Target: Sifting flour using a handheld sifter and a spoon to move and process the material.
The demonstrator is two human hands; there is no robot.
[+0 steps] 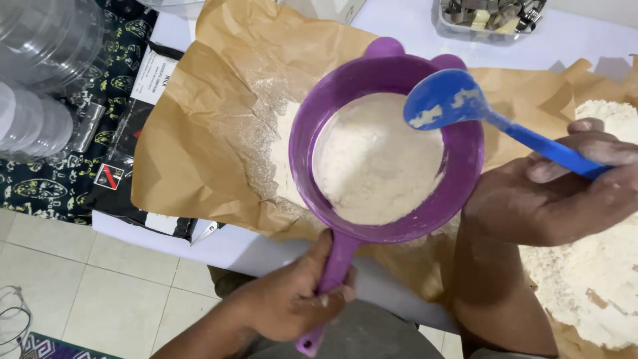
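- The left hand (292, 302) sits at the lower middle of the frame, forearm entering from the bottom edge, fingers curled tight in a closed fist grip, knuckles up.
- The right hand (565, 193) lies at the right edge, forearm rising from the bottom right, fingers and thumb pinched closed, dusted white.

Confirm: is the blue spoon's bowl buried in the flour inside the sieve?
No, the blue spoon, held by the right hand, is raised above the purple sieve, its bowl clear of the flour.
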